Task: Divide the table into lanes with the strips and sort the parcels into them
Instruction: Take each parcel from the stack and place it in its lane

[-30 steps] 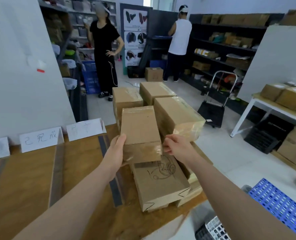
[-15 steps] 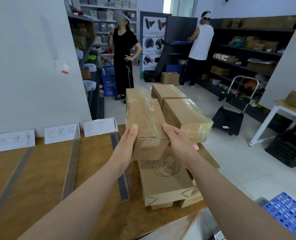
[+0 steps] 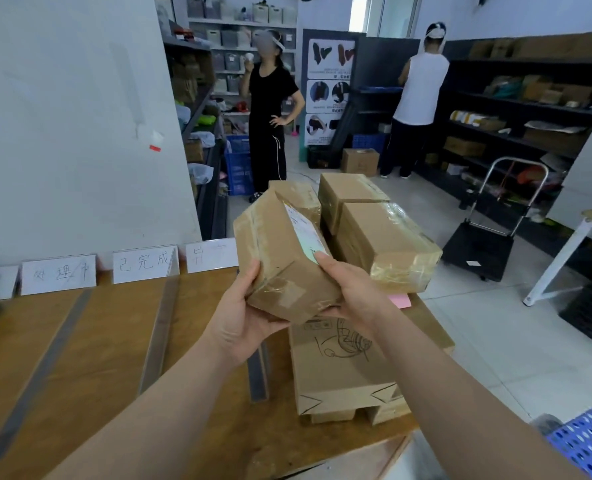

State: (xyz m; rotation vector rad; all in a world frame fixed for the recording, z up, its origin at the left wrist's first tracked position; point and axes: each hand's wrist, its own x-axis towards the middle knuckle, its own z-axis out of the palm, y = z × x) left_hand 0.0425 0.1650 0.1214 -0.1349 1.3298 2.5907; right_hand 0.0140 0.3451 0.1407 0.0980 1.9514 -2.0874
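The left hand (image 3: 242,327) and right hand (image 3: 353,292) clasp the tilted parcel (image 3: 280,265) above the stack (image 3: 339,368) at the bench's (image 3: 97,341) right; its label (image 3: 305,233) faces up, so reading it against the sign cards (image 3: 143,263) should settle which lane between the strips (image 3: 159,334)

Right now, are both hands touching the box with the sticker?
Touching. The head view shows the left hand cupping the parcel and the right hand gripping its labelled side.
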